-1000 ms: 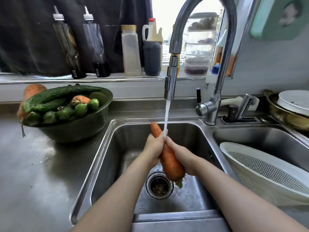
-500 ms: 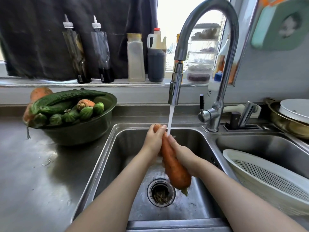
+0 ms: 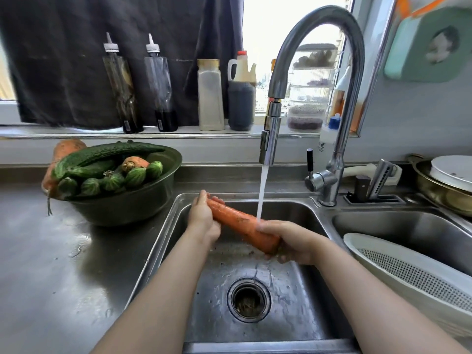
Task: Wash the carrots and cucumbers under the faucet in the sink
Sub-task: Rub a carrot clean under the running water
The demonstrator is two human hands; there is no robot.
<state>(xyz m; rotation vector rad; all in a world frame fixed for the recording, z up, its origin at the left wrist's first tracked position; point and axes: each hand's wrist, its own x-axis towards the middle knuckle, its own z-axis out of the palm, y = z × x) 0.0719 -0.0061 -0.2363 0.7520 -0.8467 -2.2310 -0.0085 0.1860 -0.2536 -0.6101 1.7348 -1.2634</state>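
Note:
A large orange carrot [image 3: 238, 223] lies slanted over the left sink basin [image 3: 293, 310], thin end at the upper left. My left hand [image 3: 203, 219] grips the thin end. My right hand [image 3: 291, 241] holds the thick end from below and the right. Water from the faucet [image 3: 270, 139] runs onto the carrot beside my right hand. On the counter at the left stands a dark green bowl [image 3: 132, 203] with several cucumbers [image 3: 107, 155] and carrots [image 3: 134, 162].
A white colander [image 3: 408, 267] lies in the right basin. Bottles [image 3: 212, 95] line the window ledge behind the sink. A metal bowl with a white plate [image 3: 452, 172] sits at the far right. The drain [image 3: 249, 300] is below my hands.
The carrot has turned from nearly upright to slanted across the basin. My left hand slid to its thin end at the left; my right hand moved down to the thick end.

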